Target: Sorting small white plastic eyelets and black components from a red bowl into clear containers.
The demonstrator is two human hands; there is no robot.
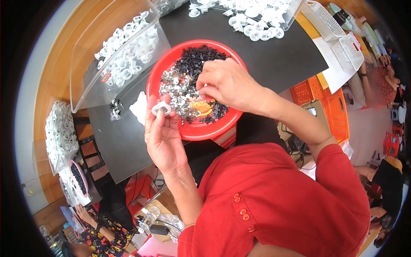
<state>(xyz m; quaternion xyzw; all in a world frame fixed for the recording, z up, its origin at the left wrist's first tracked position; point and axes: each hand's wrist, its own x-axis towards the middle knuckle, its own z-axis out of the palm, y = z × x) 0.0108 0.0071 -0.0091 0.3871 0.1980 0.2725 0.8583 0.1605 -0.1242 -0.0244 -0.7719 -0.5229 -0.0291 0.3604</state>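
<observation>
A white ring-shaped plastic part (156,107) is pinched between the thumb and fingers of my left hand (164,137), at the near left rim of a red round basin (201,134). Inside the basin lie heaps of small black parts (195,60) and shiny silver metal pieces (175,88). My right hand (227,83) reaches over the basin from the right. Its thumb and fingertips are pressed together low over the black and silver pieces; whatever they hold is too small to make out.
On the dark table (287,55) stands a clear plastic box (165,37) of white parts, left of the basin. More white parts (257,25) lie at the far side. White baskets (325,21) and an orange crate (336,113) are at the right. Other people sit nearby.
</observation>
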